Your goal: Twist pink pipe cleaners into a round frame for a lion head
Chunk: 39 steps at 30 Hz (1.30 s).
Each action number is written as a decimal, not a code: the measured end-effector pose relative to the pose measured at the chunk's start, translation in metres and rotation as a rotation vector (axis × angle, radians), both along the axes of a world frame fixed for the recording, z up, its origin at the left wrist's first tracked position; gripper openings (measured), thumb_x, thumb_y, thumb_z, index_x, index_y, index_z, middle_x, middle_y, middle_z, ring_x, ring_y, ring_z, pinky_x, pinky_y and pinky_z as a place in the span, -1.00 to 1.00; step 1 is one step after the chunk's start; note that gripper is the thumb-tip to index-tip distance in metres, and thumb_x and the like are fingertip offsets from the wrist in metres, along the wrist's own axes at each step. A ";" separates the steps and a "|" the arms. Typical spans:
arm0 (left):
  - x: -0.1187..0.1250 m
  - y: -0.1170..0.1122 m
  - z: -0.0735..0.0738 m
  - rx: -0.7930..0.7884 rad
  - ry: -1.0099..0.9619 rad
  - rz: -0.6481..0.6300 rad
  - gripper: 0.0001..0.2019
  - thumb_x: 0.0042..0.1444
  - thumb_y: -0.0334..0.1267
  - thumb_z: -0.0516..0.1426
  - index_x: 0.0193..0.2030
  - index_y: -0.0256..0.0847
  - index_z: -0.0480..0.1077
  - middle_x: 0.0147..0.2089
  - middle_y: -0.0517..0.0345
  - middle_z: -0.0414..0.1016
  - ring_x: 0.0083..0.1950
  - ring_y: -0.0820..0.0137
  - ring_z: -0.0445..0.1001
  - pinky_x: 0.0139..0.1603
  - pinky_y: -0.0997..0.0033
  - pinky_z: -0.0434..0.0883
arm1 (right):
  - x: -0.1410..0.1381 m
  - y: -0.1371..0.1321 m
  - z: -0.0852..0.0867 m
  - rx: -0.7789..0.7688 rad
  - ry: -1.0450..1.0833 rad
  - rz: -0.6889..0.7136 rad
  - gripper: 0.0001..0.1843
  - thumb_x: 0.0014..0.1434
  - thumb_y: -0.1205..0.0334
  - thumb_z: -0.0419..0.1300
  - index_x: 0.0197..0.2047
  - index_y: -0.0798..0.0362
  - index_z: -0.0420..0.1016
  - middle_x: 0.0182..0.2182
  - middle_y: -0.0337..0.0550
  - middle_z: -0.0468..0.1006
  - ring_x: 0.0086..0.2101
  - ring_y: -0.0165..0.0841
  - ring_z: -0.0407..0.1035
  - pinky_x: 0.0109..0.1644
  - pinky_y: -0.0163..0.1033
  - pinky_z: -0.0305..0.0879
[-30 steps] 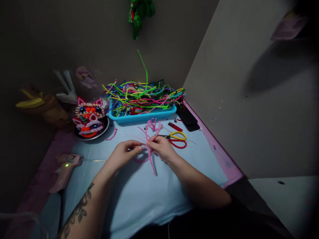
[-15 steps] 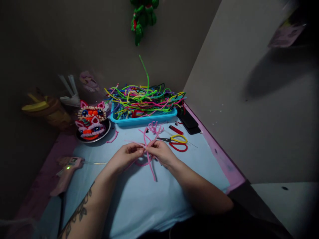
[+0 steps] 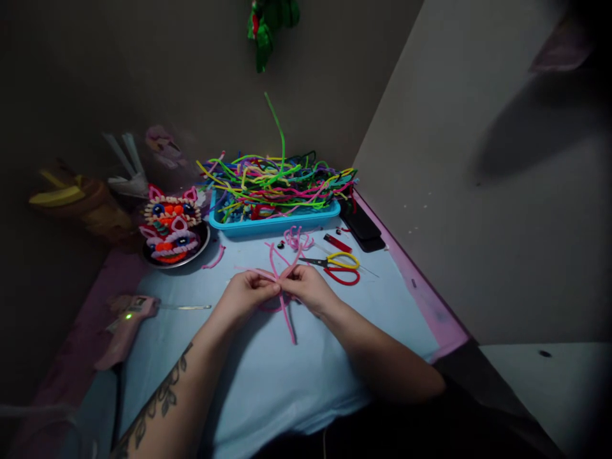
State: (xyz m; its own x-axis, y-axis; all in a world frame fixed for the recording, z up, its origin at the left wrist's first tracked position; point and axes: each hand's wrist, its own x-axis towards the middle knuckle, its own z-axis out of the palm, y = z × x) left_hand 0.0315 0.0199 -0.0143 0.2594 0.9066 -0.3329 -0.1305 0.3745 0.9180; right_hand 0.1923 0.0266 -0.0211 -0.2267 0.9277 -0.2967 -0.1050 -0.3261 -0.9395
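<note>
Both my hands meet over the middle of the light blue table (image 3: 268, 376). My left hand (image 3: 248, 294) and my right hand (image 3: 308, 288) each pinch a bundle of pink pipe cleaners (image 3: 285, 306) between thumb and fingers. Loose pink ends stick up past my fingertips and one long end trails down toward me. A small curled pink pipe cleaner piece (image 3: 297, 238) lies just beyond my hands.
A blue tray (image 3: 275, 224) heaped with coloured pipe cleaners stands at the back. Scissors with yellow and red handles (image 3: 337, 266) lie right of my hands, near a red lighter (image 3: 336, 243) and a dark phone (image 3: 362, 228). A pipe-cleaner lion head (image 3: 171, 228) on a plate and a pink glue gun (image 3: 125, 325) are at the left.
My hands have drawn closer together on the pink pipe cleaners, and the upright pink ends have shifted. The view has wobbled slightly.
</note>
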 end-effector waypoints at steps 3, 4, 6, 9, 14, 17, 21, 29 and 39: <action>0.000 0.000 0.001 0.009 0.029 -0.042 -0.60 -0.34 -0.15 0.45 -0.36 -0.29 0.51 -0.44 0.10 0.61 -0.41 0.35 0.54 -0.29 0.36 0.44 | 0.000 0.000 0.002 -0.020 0.030 0.026 -0.75 -0.18 0.14 0.36 -0.49 0.11 0.43 -0.70 -0.38 0.35 -0.68 -0.56 0.11 -0.60 -0.38 -0.05; -0.001 0.001 0.002 0.013 0.037 -0.061 -0.59 -0.32 -0.14 0.44 -0.33 -0.29 0.50 -0.43 0.09 0.62 -0.39 0.33 0.55 -0.26 0.33 0.45 | 0.001 0.000 0.002 -0.025 0.040 0.031 -0.75 -0.18 0.14 0.36 -0.49 0.11 0.43 -0.70 -0.38 0.35 -0.68 -0.56 0.11 -0.60 -0.38 -0.05; -0.008 0.002 0.006 0.032 0.053 -0.071 -0.54 -0.29 -0.14 0.43 -0.23 -0.26 0.47 -0.36 0.06 0.62 -0.33 0.30 0.57 -0.20 0.28 0.46 | 0.002 0.001 0.002 -0.039 0.050 0.021 -0.76 -0.18 0.14 0.35 -0.50 0.11 0.43 -0.70 -0.39 0.34 -0.67 -0.56 0.11 -0.59 -0.38 -0.05; -0.026 0.008 0.014 0.113 0.141 0.088 -0.33 -0.29 -0.16 0.43 0.02 -0.21 0.37 -0.18 0.02 0.60 -0.22 0.28 0.58 -0.13 0.21 0.46 | 0.005 0.003 0.002 -0.074 0.053 -0.032 -0.77 -0.20 0.16 0.34 -0.52 0.10 0.42 -0.70 -0.40 0.32 -0.67 -0.56 0.10 -0.60 -0.39 -0.05; -0.047 0.012 0.027 0.346 0.466 0.187 -0.36 -0.15 0.03 0.33 0.08 -0.22 0.43 0.00 -0.10 0.55 0.05 0.10 0.49 -0.03 0.17 0.41 | 0.007 0.002 0.001 -0.096 -0.018 0.076 -0.81 -0.18 0.19 0.31 -0.54 0.09 0.40 -0.73 -0.40 0.31 -0.69 -0.56 0.11 -0.61 -0.39 -0.04; -0.040 0.008 0.031 0.398 0.588 -0.009 -0.57 -0.09 0.03 0.29 -0.13 -0.21 0.55 -0.15 0.00 0.62 -0.07 0.14 0.52 -0.05 0.22 0.40 | 0.004 -0.002 -0.002 -0.082 -0.089 0.219 -0.81 -0.16 0.18 0.31 -0.52 0.10 0.42 -0.72 -0.40 0.31 -0.69 -0.57 0.12 -0.62 -0.40 -0.03; -0.030 0.006 0.029 0.393 0.610 -0.112 -0.73 -0.03 0.01 0.22 -0.44 -0.17 0.55 -0.43 0.14 0.59 -0.32 0.29 0.49 -0.22 0.35 0.37 | 0.001 -0.006 -0.005 -0.069 -0.126 0.295 -0.81 -0.12 0.17 0.31 -0.50 0.10 0.41 -0.74 -0.43 0.29 -0.71 -0.58 0.10 -0.65 -0.41 -0.05; -0.031 0.009 0.013 0.279 0.433 -0.027 -0.70 -0.07 0.01 0.27 -0.40 -0.22 0.57 -0.42 0.14 0.58 -0.36 0.37 0.45 -0.27 0.41 0.35 | 0.001 -0.005 -0.007 -0.047 -0.091 0.346 -0.78 -0.09 0.14 0.32 -0.47 0.13 0.47 -0.73 -0.42 0.30 -0.72 -0.58 0.10 -0.68 -0.42 -0.04; -0.028 0.008 0.016 0.179 0.352 0.096 -0.67 -0.18 0.04 0.33 -0.45 -0.22 0.54 -0.47 0.15 0.54 -0.43 0.39 0.38 -0.39 0.44 0.26 | 0.000 -0.007 -0.005 -0.043 -0.098 0.249 -0.75 -0.10 0.11 0.35 -0.50 0.10 0.43 -0.73 -0.41 0.32 -0.72 -0.58 0.08 -0.66 -0.40 -0.09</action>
